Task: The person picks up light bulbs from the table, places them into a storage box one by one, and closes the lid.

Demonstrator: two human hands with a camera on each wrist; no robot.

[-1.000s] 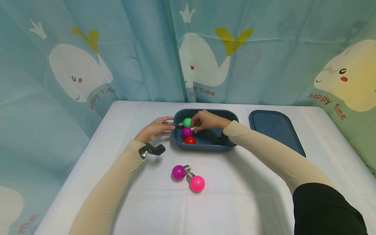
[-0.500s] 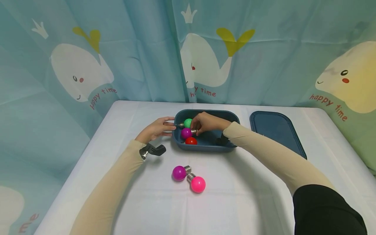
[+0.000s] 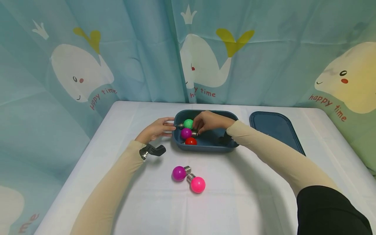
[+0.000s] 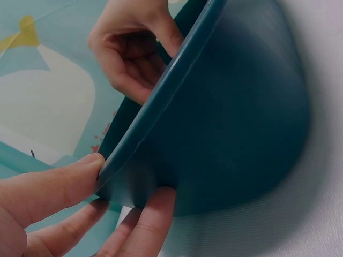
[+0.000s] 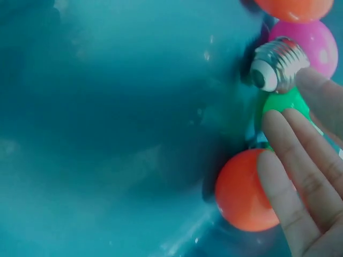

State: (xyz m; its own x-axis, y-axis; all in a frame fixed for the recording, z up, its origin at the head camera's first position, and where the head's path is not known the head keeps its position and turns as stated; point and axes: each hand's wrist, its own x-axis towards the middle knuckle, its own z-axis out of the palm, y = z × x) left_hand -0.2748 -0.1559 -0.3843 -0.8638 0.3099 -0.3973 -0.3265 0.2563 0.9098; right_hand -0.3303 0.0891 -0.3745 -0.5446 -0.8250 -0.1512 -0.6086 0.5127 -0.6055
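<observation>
My left hand [image 3: 157, 129] rests its fingers against the left end of a dark blue plastic box [image 3: 205, 148]. In the left wrist view its thumb touches the rim and its fingertips meet the outer wall. Inside the box, my right hand [image 3: 210, 120] is beside a purple light bulb [image 3: 185, 133], whose metal screw base [image 5: 278, 64] points right. The right thumb is at that base, while the other fingers extend away from it. A green bulb [image 3: 188, 123] lies behind, and a red bulb [image 3: 191, 141] in front. Another orange-red bulb [image 5: 246, 190] appears near the right fingers.
On the white-covered table before the box lie another purple bulb [image 3: 179, 173] and a pink bulb [image 3: 198, 184], their bases nearly touching. A dark blue lid [image 3: 273, 127] lies to the right, partly behind the right forearm. A whale-printed curtain [image 3: 147, 65] hangs behind.
The purple bulb in the box has settled lower, its base swinging to point right. My right hand has let go of it and shifted slightly right. The left hand stays put.
</observation>
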